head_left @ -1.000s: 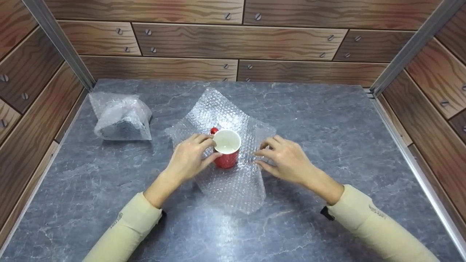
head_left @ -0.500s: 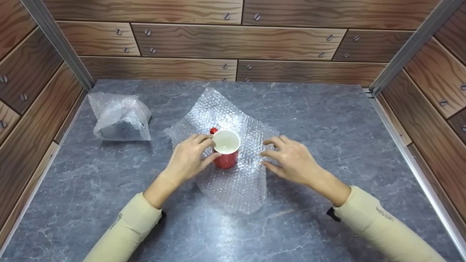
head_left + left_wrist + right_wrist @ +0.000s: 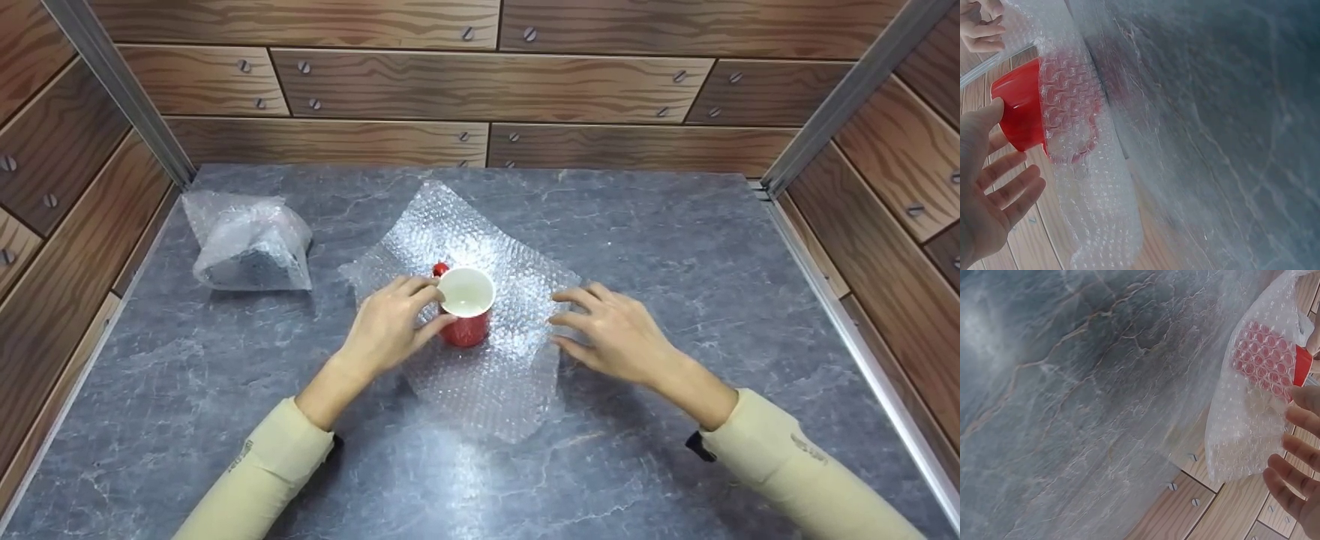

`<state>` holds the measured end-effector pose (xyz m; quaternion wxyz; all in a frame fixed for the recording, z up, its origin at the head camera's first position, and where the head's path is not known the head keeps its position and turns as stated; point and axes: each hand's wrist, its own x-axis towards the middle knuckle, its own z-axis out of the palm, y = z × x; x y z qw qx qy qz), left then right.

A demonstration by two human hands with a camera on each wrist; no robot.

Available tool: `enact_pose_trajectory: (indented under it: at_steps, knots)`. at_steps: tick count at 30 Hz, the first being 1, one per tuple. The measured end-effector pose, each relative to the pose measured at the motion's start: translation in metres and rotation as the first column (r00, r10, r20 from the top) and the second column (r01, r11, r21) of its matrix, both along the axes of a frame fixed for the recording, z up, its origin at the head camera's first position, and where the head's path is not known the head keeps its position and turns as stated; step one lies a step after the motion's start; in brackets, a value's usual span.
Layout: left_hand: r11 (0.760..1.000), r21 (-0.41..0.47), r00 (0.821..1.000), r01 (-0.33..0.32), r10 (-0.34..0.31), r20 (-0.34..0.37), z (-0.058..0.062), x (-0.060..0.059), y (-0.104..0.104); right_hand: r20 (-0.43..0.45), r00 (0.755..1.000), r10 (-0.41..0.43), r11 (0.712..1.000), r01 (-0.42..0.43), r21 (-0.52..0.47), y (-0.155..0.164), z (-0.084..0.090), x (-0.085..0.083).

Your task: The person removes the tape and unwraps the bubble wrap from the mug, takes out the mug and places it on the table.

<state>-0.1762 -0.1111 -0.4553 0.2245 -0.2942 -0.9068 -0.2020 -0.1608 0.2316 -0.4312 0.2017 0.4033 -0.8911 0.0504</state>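
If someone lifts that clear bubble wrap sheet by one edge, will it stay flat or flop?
The clear bubble wrap sheet would probably flop: its edges already curl up off the grey marble-look table. It looks very light, so likely only the red mug standing on it keeps it from sliding.

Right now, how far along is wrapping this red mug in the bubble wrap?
Early. Done: the red mug stands upright on the spread bubble wrap sheet, and a wrapped bundle sits at the table's far left. In hand: the left hand steadies the mug; the right hand is open at the sheet's right edge. Left: folding the sheet around the uncovered mug.
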Motion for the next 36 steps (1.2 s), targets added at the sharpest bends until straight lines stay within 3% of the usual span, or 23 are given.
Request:
enact_pose_trajectory:
  at_steps: [36]
  knots:
    - [1.0, 0.005, 1.0, 0.012, -0.012, -0.021, 0.0, 0.0, -0.001, 0.115, 0.986, -0.124, 0.991, 0.116, 0.067, 0.032, -0.015, 0.001]
